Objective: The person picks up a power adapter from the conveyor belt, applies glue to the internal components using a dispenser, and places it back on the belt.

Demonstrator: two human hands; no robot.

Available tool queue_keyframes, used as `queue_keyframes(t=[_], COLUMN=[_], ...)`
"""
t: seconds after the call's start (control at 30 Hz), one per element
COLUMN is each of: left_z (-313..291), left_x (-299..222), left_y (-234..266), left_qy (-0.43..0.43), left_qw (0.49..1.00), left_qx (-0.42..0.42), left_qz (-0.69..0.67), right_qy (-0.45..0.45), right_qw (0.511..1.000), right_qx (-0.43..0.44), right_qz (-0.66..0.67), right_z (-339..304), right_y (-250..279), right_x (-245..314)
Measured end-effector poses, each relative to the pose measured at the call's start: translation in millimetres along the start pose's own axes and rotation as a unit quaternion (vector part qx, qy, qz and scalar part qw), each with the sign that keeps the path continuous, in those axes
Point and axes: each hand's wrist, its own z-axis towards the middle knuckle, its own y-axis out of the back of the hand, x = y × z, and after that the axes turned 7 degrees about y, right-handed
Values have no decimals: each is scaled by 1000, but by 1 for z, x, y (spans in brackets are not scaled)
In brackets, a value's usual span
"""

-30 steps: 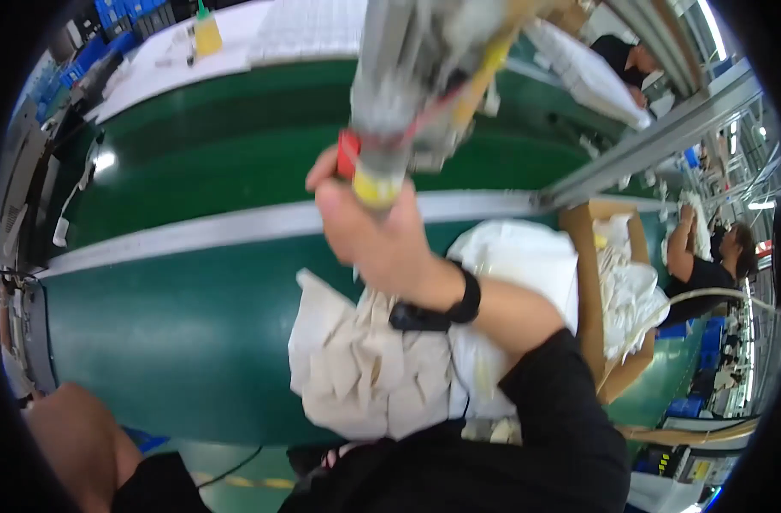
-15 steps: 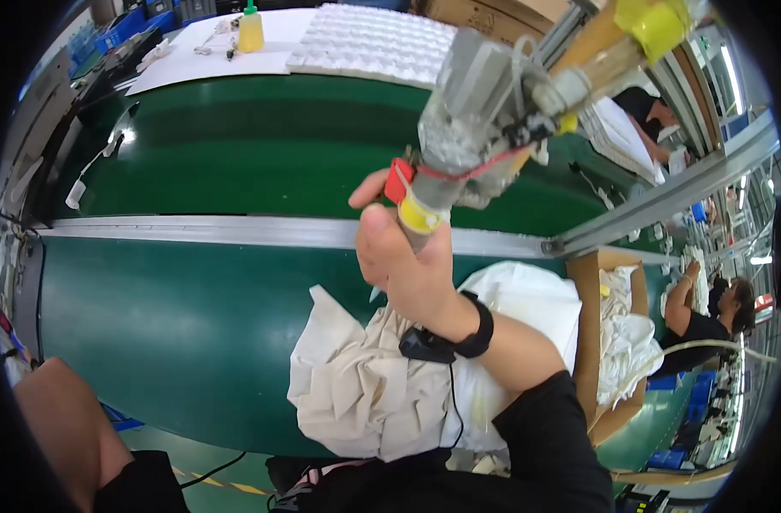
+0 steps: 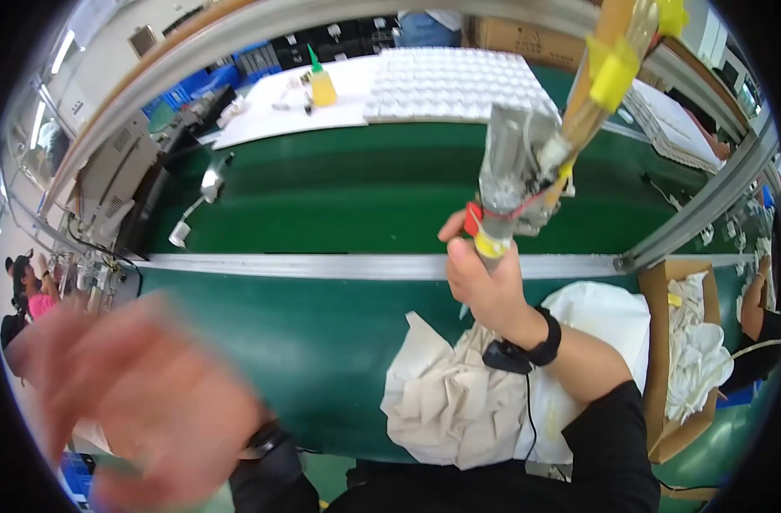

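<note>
Left hand point(image 3: 142, 393) smeared by motion blur, fingers indistinct, grip unreadable, hanging tool point(image 3: 514, 184) cut off by the top edge, its lower end hidden inside the right hand point(image 3: 484, 278), cardboard box point(image 3: 685, 359) partly cropped at right

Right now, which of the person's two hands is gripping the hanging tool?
The right hand, wearing a black wrist strap, grips the grey hanging tool by its yellow-banded lower end. The left hand is empty, open and motion-blurred at lower left, away from it.

Green conveyor belt point(image 3: 322, 197), metal rail point(image 3: 322, 265) (silver), white table point(image 3: 279, 115)
</note>
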Motion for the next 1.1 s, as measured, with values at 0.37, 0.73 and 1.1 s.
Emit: queue_keyframes(t=[0.37, 0.73, 1.1], left_z=[-183, -178, -183], left_x=[159, 180, 175], left_y=[55, 65, 68], left_qy=[671, 741, 748], left_qw=[734, 662, 646], left_qx=[-24, 71, 139], left_qz=[-100, -88, -51], right_qy=[-21, 12, 28], right_qw=[998, 995, 997], right_qx=[-41, -55, -21], right_qz=[-51, -85, -70], right_z=[-2, 7, 0], right_y=[18, 28, 19], right_x=[3, -6, -7])
